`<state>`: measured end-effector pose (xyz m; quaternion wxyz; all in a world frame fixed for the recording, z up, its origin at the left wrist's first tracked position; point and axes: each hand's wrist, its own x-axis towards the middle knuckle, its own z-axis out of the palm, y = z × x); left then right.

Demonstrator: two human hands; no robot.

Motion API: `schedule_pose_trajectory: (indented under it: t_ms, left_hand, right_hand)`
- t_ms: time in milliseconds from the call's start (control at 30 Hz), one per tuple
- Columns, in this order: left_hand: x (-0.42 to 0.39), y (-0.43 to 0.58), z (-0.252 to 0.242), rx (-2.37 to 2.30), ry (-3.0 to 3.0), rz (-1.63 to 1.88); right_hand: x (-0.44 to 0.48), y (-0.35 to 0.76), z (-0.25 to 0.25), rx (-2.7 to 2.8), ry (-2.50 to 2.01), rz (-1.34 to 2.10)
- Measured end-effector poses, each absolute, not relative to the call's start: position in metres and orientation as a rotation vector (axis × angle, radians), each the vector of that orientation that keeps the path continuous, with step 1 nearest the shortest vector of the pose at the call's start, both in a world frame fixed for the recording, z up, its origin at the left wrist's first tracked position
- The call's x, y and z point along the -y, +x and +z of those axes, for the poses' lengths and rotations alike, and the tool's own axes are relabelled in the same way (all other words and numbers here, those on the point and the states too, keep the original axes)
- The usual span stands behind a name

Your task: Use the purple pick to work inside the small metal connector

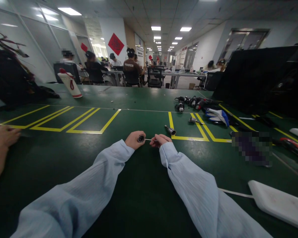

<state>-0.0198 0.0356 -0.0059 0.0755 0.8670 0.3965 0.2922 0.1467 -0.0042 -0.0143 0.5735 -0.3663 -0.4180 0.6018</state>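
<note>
My left hand (133,140) is closed around a small round metal part (140,138), whose ringed, dark-centred end faces me. From its side a thin metal rod (148,139) runs across to my right hand (159,140), which pinches it between the fingertips. I cannot tell whether the rod is a tool or belongs to the part. Just right of my right hand lies a metal cylinder with a thin shaft (172,131), on a yellow tape line. A similar metal piece (193,120) rests farther back to the right.
Dark metal parts (180,107) are piled at the back right beside blue-and-white gloves (217,116). Red-and-black pliers (293,148) and a white device (278,201) lie to the right. A white cup (71,85) stands back left. Another person's hand (8,135) is at the left edge.
</note>
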Motion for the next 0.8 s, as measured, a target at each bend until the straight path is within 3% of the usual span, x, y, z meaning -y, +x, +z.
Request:
schedule_pose_trajectory:
  t_ms: [400,800]
  left_hand:
    - [-0.0339,-0.0152,-0.0076,-1.271,2.649,0.874]
    - [-0.0310,-0.0153,-0.0037,-1.204,2.554,0.961]
  right_hand:
    - [0.0067,0.1461,-0.0139,1.010,-0.869,1.336]
    - [0.0036,0.1499,-0.0119,0.949,-0.812,1.482]
